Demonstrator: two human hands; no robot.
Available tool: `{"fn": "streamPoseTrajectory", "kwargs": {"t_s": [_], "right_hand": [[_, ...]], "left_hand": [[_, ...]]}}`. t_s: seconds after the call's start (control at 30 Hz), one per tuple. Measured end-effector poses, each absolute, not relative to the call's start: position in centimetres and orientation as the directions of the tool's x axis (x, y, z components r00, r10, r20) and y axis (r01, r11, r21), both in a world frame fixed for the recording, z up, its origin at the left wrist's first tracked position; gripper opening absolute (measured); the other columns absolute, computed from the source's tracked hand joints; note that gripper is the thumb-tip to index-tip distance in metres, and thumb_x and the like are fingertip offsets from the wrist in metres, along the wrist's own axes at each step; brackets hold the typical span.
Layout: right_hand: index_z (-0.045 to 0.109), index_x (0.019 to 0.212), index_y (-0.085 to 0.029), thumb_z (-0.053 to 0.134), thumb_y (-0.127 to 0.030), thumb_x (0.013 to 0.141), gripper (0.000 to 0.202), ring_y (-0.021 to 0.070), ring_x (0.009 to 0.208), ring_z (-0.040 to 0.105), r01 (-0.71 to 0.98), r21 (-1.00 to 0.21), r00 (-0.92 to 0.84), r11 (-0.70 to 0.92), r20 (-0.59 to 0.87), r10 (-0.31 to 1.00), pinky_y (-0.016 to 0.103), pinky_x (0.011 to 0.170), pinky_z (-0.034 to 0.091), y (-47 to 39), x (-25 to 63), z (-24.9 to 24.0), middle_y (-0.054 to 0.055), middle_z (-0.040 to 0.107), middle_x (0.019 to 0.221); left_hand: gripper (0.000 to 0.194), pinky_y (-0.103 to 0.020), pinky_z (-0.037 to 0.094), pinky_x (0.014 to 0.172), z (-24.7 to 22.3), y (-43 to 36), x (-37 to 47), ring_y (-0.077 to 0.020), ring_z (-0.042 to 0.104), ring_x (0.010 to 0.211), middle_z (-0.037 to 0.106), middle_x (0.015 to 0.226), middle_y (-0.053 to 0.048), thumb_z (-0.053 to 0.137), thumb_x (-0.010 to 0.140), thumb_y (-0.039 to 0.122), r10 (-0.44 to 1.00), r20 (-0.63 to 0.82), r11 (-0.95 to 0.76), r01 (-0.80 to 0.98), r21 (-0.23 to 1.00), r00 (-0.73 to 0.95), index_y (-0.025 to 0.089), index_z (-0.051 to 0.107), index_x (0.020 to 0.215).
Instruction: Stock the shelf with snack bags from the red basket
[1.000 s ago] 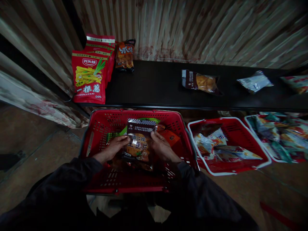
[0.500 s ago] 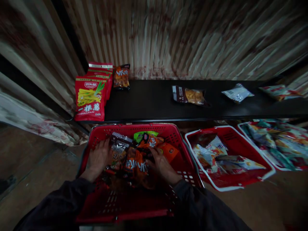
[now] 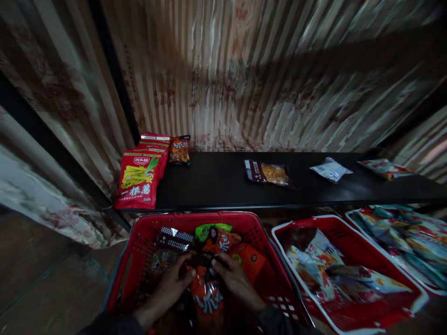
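Down in the red basket, an orange and black snack bag is held between my two hands. My left hand pinches its upper left corner, and my right hand grips the upper right corner. Around them in the basket lie a dark checkered bag, a green pack, another orange snack bag and a flat orange pack. Shadow hides much of the basket's near part.
Above the basket runs a black shelf. Red snack packs stand at its left end beside a small orange bag. A brown bag, a silver pack and a colourful pack lie farther right. Filled white-rimmed baskets stand to the right.
My hands have come closer together and taken hold of an orange snack bag by its top. The camera has tilted up, so shelf and baskets sit lower in view.
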State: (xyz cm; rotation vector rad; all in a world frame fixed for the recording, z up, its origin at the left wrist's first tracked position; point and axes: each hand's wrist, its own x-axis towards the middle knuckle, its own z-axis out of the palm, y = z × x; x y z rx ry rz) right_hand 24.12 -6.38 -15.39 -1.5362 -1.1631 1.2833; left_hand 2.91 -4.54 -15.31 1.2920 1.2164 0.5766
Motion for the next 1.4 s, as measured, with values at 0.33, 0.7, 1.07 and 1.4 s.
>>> {"fn": "streamPoseTrajectory", "kwargs": {"t_s": [0.33,0.7,1.07,1.4], "right_hand": [[0.058,0.060,-0.020,0.071,-0.056,0.061,0.039,0.0113,0.056,0.043,-0.050,-0.963,0.128,-0.266,-0.270,0.954,0.024,0.056,0.037,-6.2,22.4,-12.1,-0.005,0.051,0.057],[0.054,0.064,-0.021,0.067,-0.052,0.070,0.034,0.0115,0.056,0.045,-0.049,-0.984,0.199,-0.174,-0.180,0.963,0.025,0.057,0.039,-6.6,22.2,-11.9,-0.005,0.051,0.059],[0.054,0.067,-0.021,0.064,-0.053,0.072,0.034,0.0133,0.060,0.048,-0.038,-0.984,0.226,-0.173,-0.177,0.958,0.026,0.058,0.042,-6.8,21.4,-11.6,-0.003,0.054,0.062],[0.056,0.069,-0.020,0.075,-0.048,0.061,0.034,0.0114,0.055,0.051,-0.379,-0.903,0.346,-0.204,-0.343,0.873,0.025,0.057,0.044,-6.0,22.7,-12.4,-0.005,0.059,0.061]], "left_hand": [[0.039,-0.028,0.049,0.072,-11.3,-4.4,3.8,-0.0194,0.065,0.081,0.071,0.088,-0.003,0.073,0.065,0.042,0.788,-0.517,0.574,-0.095,0.814,0.334,0.020,0.063,0.095],[0.038,-0.031,0.048,0.080,-11.8,-4.6,4.2,-0.0186,0.064,0.083,0.072,0.092,-0.005,0.077,0.063,0.038,0.772,-0.513,0.594,-0.140,0.792,0.376,0.017,0.069,0.094],[0.031,-0.029,0.047,0.074,-10.9,-3.9,4.4,-0.0162,0.062,0.073,0.071,0.075,-0.001,0.077,0.062,0.040,0.855,-0.469,0.512,-0.217,0.831,0.222,0.015,0.068,0.078],[0.039,-0.034,0.047,0.083,-12.1,-5.4,3.5,-0.0229,0.062,0.099,0.068,0.107,-0.009,0.072,0.070,0.043,0.643,-0.535,0.723,-0.203,0.660,0.548,0.018,0.065,0.099]]}}
